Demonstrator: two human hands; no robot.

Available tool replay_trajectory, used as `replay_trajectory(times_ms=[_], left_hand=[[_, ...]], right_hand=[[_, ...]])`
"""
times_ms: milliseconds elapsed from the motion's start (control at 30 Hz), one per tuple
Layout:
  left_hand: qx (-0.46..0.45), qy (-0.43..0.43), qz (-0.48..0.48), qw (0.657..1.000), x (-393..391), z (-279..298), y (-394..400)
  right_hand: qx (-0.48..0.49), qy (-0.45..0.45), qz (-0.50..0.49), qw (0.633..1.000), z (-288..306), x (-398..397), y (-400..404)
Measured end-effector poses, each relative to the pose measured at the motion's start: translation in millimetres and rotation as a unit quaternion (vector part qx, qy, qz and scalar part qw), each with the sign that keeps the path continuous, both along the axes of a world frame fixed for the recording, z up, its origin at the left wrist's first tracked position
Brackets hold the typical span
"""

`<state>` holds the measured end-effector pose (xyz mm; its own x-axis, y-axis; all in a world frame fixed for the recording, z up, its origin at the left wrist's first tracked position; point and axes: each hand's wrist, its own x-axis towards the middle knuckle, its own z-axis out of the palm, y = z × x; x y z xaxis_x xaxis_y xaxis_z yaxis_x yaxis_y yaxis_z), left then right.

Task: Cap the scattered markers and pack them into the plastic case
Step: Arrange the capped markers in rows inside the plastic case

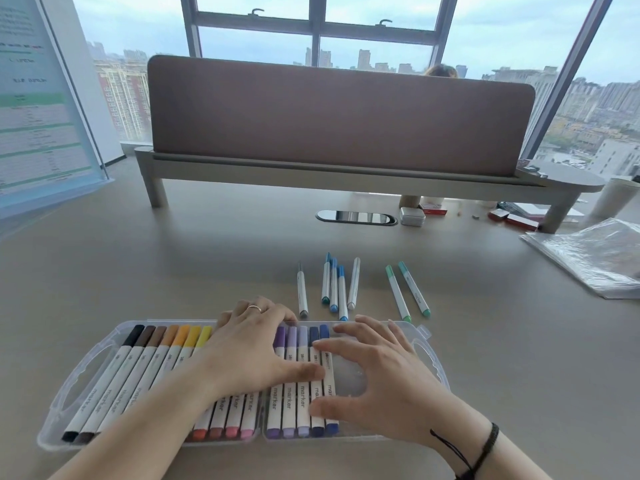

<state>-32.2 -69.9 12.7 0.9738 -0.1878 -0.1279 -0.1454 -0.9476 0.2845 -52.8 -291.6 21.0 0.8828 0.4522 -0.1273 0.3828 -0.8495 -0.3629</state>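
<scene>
Our left hand (254, 348) lies flat, fingers spread, on the markers (298, 375) in the plastic case (86, 368). Our right hand (377, 379) touches them with spread fingers. Seven capped markers (341, 289) lie just beyond the case.

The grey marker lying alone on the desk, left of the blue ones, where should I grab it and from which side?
Pinch the grey marker mid-barrel, on the white part, from above. It lies flat, pointing away from you, with bare desk on its left and a gap before the blue markers, so fingers fit either side.
</scene>
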Motion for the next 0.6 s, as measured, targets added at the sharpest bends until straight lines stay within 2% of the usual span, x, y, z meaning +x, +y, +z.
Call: replay_trajectory(times_ms=[400, 500, 600], left_hand=[[-0.001, 0.004, -0.002, 1.000, 4.4, -0.7, 2.6], [-0.009, 0.015, -0.001, 1.000, 5.8, 1.4, 4.4], [-0.012, 0.025, -0.006, 1.000, 7.3, 1.8, 6.4]], right_hand=[[0.015, 0.001, 0.008, 1.000, -0.2, -0.4, -1.0], [0.061, -0.050, -0.034, 0.996, 10.5, 6.9, -5.1], [0.127, -0.114, -0.116, 0.979, 19.2, 30.9, -8.1]])
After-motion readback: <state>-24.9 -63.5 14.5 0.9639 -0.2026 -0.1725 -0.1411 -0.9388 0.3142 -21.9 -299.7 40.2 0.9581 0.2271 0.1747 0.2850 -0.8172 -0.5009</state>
